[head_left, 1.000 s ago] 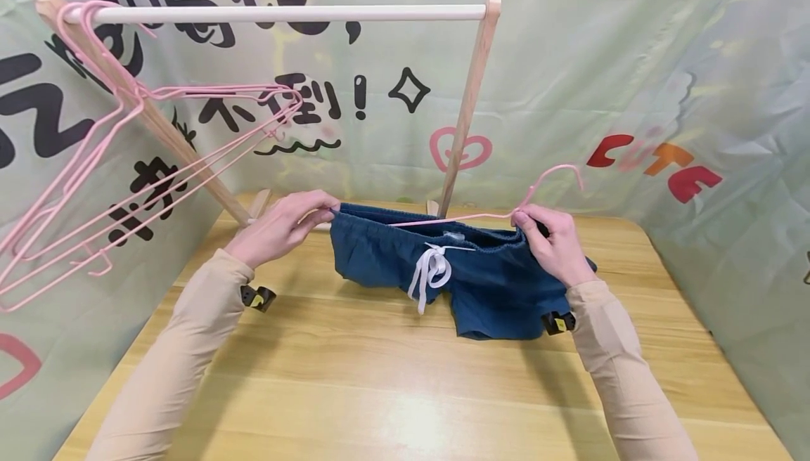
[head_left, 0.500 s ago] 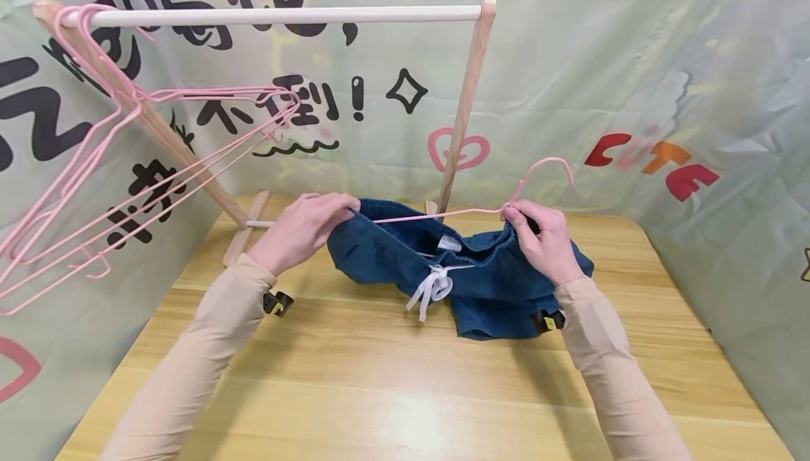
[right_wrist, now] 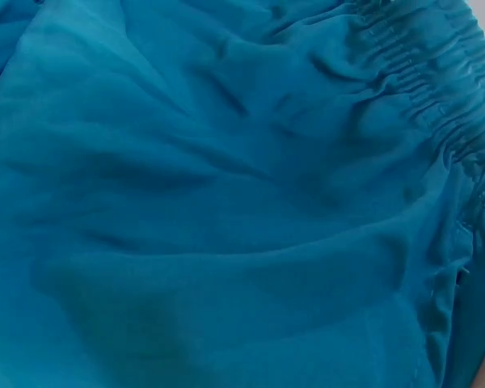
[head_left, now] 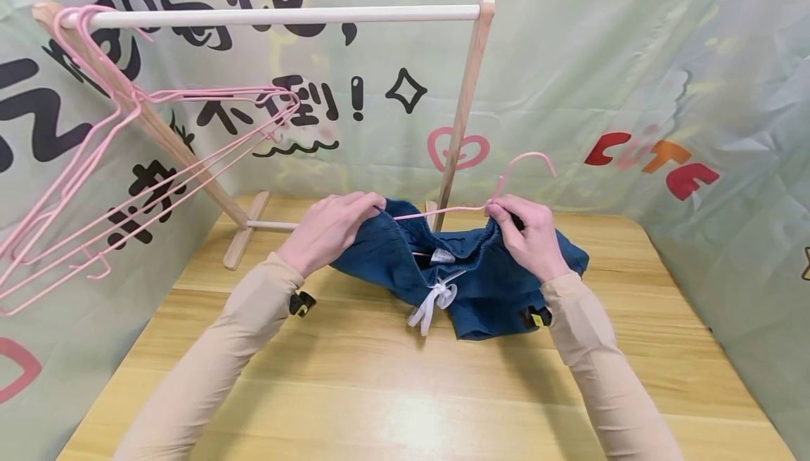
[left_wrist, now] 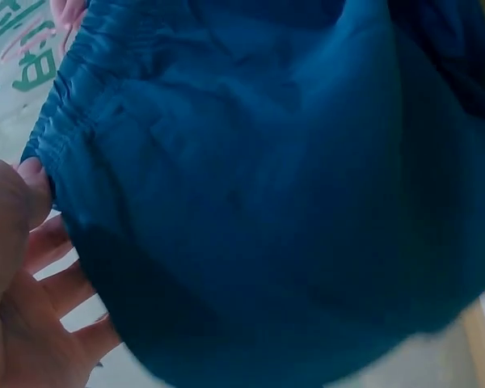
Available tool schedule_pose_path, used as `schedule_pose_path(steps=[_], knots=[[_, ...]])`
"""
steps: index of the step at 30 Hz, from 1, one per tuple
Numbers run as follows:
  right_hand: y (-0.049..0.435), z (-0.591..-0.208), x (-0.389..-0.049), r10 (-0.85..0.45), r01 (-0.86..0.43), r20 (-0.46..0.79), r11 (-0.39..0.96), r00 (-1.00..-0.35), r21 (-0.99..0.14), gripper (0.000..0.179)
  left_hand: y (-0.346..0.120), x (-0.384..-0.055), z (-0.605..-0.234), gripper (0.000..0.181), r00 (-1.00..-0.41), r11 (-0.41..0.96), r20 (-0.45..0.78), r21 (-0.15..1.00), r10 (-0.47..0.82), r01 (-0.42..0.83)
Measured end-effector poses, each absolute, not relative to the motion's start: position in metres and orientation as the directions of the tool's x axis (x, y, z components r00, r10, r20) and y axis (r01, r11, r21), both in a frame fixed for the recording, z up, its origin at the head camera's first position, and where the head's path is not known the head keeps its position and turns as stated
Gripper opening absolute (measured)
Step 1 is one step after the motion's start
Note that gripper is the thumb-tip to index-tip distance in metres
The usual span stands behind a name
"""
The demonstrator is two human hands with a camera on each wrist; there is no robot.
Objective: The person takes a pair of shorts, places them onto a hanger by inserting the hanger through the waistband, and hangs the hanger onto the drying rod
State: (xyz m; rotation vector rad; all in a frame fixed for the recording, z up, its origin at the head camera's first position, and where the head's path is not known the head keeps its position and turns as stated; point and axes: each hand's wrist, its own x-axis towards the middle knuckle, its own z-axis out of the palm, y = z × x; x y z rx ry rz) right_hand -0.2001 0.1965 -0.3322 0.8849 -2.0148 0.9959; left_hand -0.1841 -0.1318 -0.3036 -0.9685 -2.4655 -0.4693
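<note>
Blue shorts (head_left: 500, 292) with an elastic waistband and a white drawstring bow (head_left: 436, 297) hang between my two hands over the table. A pink clothes hanger (head_left: 443, 212) runs inside the waist opening, its hook standing up above my right hand. My left hand (head_left: 332, 229) pinches the waistband at the left end; in the left wrist view the thumb (left_wrist: 34, 190) presses on the gathered edge. My right hand (head_left: 528, 232) pinches the hanger near the base of its hook together with the waistband. Blue fabric (right_wrist: 226, 202) fills most of the right wrist view.
A rack with a white rail (head_left: 285, 16) and wooden posts (head_left: 467, 109) stands behind the shorts. Several pink hangers (head_left: 136, 95) hang at the rail's left end. The wooden table (head_left: 380, 391) is bordered by printed cloth walls (head_left: 569, 60).
My left hand has moved right with its end of the waistband, and my right hand slightly left with the hanger. The waist opening has slackened and dips at the front.
</note>
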Motion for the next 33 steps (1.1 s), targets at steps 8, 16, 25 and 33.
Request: schedule_pose_path(steps=[8,16,25,33], knots=[[0.187,-0.330,-0.201,-0.260,-0.803,0.810,0.467,-0.526,-0.371,0.016,-0.115,-0.185,-0.308,0.018,-0.632,0.662,0.557,0.184,0.539,0.726],[0.192,-0.326,-0.199,-0.273,-0.778,0.751,0.414,-0.601,-0.472,0.021,-0.114,-0.192,-0.314,0.033,-0.717,0.597,0.529,0.416,0.455,0.686],[0.211,-0.327,-0.199,-0.285,-0.718,0.675,0.442,-0.681,-0.538,0.017,-0.134,-0.197,-0.318,0.011,-0.660,0.532,0.659,0.436,0.361,0.726],[0.240,-0.333,-0.199,-0.293,-0.686,0.641,0.494,-0.710,-0.534,0.019,-0.153,-0.198,-0.318,0.007,-0.602,0.514,0.747,0.411,0.284,0.753]])
